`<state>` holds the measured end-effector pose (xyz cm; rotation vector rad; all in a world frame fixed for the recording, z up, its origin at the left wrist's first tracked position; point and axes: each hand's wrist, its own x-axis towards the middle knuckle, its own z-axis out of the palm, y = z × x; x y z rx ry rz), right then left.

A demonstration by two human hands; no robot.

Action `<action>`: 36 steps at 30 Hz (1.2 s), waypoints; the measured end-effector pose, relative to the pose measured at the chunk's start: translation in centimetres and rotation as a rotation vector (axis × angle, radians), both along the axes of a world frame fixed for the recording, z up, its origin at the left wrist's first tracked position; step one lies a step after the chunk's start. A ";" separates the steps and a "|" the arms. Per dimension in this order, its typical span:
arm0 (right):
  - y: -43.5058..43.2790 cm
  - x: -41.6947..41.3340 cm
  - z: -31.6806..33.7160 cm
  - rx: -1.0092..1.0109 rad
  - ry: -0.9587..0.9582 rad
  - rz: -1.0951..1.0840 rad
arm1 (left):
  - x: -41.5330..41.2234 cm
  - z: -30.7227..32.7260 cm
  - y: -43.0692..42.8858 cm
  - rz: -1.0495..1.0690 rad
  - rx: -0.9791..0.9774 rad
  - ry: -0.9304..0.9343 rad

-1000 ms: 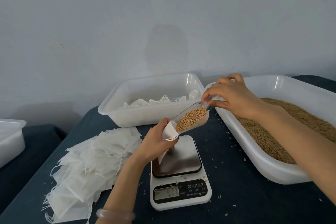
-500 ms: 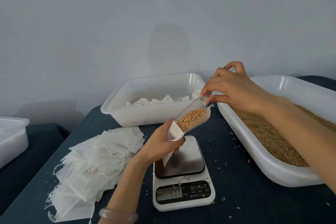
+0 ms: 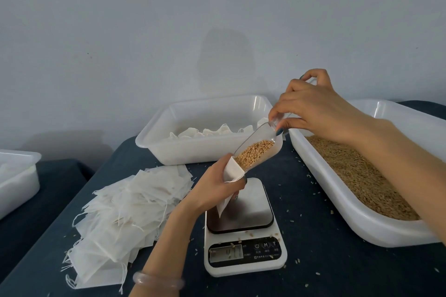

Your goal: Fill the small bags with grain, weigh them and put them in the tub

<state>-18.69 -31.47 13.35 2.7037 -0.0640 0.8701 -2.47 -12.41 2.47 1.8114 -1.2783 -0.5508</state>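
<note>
My left hand [image 3: 213, 187] grips a small white bag [image 3: 231, 171] by its open mouth, just above the steel plate of the kitchen scale [image 3: 243, 229]. My right hand [image 3: 311, 107] pinches the handle of a clear plastic scoop [image 3: 263, 144] full of brown grain, tilted steeply down with its lip inside the bag's mouth. The bag's lower corner hangs over the scale plate. A white tub [image 3: 193, 149] with several filled bags stands behind the scale. A larger white tub [image 3: 347, 202] of loose grain lies at the right.
A heap of empty white bags with strings [image 3: 125, 219] covers the dark blue cloth at the left. Another white tub [image 3: 17, 181] sits on a separate surface at the far left. Loose grains lie scattered round the scale. A grey wall rises close behind.
My right hand has risen and tipped the scoop more steeply into the bag. My left hand has kept the bag at the scoop's lip above the scale.
</note>
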 end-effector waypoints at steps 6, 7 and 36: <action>-0.1 -0.2 -0.1 0.010 0.004 0.001 | -0.1 0.1 0.1 -0.012 -0.007 0.009; -0.1 -0.3 -0.1 0.014 0.002 0.002 | -0.1 0.1 0.1 -0.011 -0.011 0.015; -6.5 -2.8 -5.0 1.248 -0.305 -0.321 | 0.9 -0.4 -0.4 -0.010 -0.297 0.048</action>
